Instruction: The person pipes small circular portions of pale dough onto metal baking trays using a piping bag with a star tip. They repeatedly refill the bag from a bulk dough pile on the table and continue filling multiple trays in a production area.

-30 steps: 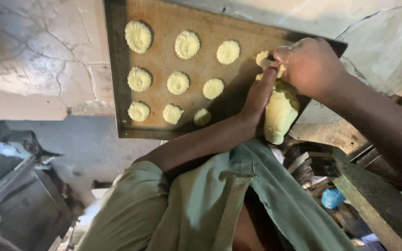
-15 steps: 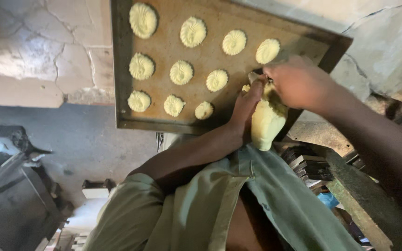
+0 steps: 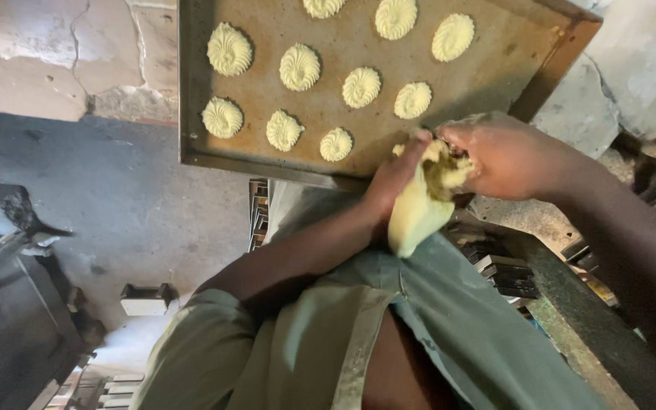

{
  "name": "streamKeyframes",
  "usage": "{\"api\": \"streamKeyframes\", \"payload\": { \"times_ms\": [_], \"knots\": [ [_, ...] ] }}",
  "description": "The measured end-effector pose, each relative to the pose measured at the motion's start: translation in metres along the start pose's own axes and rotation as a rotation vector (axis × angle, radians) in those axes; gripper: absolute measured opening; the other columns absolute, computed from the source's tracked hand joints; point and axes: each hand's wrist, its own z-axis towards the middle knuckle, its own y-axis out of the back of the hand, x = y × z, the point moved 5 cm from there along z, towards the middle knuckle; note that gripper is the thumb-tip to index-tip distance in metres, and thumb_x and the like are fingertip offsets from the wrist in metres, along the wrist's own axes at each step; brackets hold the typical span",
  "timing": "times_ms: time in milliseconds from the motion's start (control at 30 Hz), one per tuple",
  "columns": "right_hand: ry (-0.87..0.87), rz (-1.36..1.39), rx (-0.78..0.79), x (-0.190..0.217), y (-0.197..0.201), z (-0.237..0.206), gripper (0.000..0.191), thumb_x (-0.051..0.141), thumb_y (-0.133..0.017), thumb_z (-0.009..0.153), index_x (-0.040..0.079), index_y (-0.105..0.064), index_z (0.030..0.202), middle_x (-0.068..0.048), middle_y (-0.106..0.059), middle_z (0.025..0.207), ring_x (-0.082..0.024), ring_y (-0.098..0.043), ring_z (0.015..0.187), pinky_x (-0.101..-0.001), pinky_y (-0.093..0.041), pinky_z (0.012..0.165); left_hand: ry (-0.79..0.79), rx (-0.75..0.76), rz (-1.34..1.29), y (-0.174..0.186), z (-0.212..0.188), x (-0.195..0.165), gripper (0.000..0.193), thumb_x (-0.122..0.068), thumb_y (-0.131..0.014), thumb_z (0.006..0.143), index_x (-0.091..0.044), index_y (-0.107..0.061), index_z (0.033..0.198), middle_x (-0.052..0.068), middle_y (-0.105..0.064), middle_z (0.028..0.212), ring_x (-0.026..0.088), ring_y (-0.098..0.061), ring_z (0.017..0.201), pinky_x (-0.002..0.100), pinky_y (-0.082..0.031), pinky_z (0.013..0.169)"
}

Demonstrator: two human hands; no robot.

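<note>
Grip of both hands, left hand (image 3: pixel 396 178) and right hand (image 3: pixel 506 156), around soft yellow piping bag (image 3: pixel 417 212) beside ridged dough swirls (image 3: pixel 335 144).

Daylight strongest on wall (image 3: pixel 47 61) left of tray (image 3: pixel 191 91); floor below tray dim; lower corners in deep shadow; hands slightly motion-blurred; edges stretched.

A soft, pale-yellow piping bag (image 3: pixel 417 212) bulging with dough hangs tilted at the near edge of a worn brown baking tray (image 3: pixel 191 114), whose surface carries rows of ridged, round, cream-coloured piped dough rosettes (image 3: pixel 298 67) spaced apart.
</note>
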Motion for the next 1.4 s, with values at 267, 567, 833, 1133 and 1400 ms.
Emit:
{"api": "streamKeyframes", "payload": {
  "times_ms": [267,567,833,1133,1400],
  "knots": [
    [-0.362,0.17,0.627,0.017,-0.017,-0.005,0.05,0.012,-0.066,0.088,0.013,-0.057,0.137,-0.01,-0.073,0.097,-0.025,-0.073,0.093,-0.0415,-0.058,0.088,-0.12,-0.005,0.048,0.013,0.01,0.021,0.054,-0.055,-0.061,0.095,-0.004,-0.066,0.11,0.011,-0.072,0.086,0.021,-0.072,0.067,0.037,-0.06,0.057],
    [-0.188,-0.022,0.064,0.026,-0.065,0.025,0.017,0.02,-0.062,0.101,0.006,-0.072,0.106,-0.016,-0.075,0.096,-0.033,-0.073,0.087,-0.0458,-0.059,0.081,-0.19,-0.08,-0.283,0.03,0.011,0.049,0.045,-0.053,-0.058,0.103,-0.009,-0.062,0.1,0.005,-0.062,0.069,0.018,-0.061,0.051,0.035,-0.051,0.044],
    [-0.127,0.009,-0.01,0.064,-0.035,-0.005,0.04,0.016,-0.068,0.088,0.001,-0.062,0.125,-0.023,-0.072,0.109,-0.039,-0.068,0.104,-0.053,-0.047,0.101,-0.316,0.049,-0.311,0.038,-0.019,0.048,0.04,-0.043,-0.057,0.104,-0.007,-0.06,0.122,0.006,-0.068,0.098,0.018,-0.069,0.079,0.036,-0.058,0.065],
    [-0.032,0.286,-0.618,0.074,-0.039,-0.122,0.074,0.008,-0.062,0.098,0.003,-0.03,0.164,-0.026,-0.034,0.169,-0.042,-0.03,0.16,-0.0555,-0.026,0.133,-0.379,0.155,0.018,-0.037,0.014,0.024,0.041,-0.035,-0.052,0.105,0.0,-0.054,0.125,0.017,-0.067,0.105,0.029,-0.07,0.088,0.045,-0.061,0.072],
    [-0.221,0.154,-0.826,0.037,-0.037,-0.165,0.089,0.024,-0.085,0.084,0.003,-0.041,0.159,-0.022,-0.042,0.162,-0.046,-0.033,0.153,-0.0624,-0.036,0.122,-0.088,0.517,-0.128,-0.069,-0.007,0.056,0.04,-0.042,-0.055,0.107,-0.004,-0.061,0.12,0.015,-0.072,0.103,0.03,-0.073,0.091,0.047,-0.062,0.084]
  ]
}}
